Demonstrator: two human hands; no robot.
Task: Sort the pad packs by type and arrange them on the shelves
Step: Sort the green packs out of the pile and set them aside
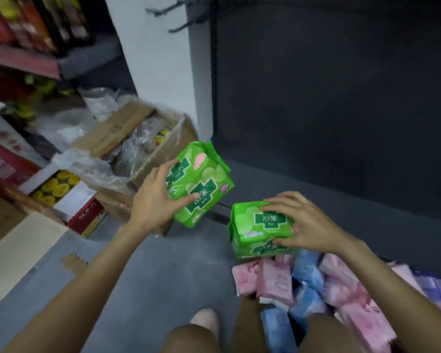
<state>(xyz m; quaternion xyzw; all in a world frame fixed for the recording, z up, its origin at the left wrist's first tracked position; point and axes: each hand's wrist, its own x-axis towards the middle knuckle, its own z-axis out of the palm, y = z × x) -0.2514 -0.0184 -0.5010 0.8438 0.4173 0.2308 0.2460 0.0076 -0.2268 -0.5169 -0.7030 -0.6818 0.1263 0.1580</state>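
My left hand (158, 197) grips a green pad pack (201, 179), held tilted in the air in front of the dark bottom shelf (341, 200). Over to the right, a second green pad pack (257, 230) of the same kind is gripped by my right hand (303, 222), just above a heap of packs. That heap of pink pad packs (273, 278) and blue pad packs (306, 294) lies on the floor at the lower right, partly hidden by my right arm. The shelf behind both packs looks bare.
An open cardboard box (138, 138) with plastic-wrapped goods stands left of the shelf. Red and white cartons (61, 197) lie further left below a stocked shelf (23, 59). Grey floor (150, 276) spreads under my arms; my knees and one foot (205, 319) show at the bottom.
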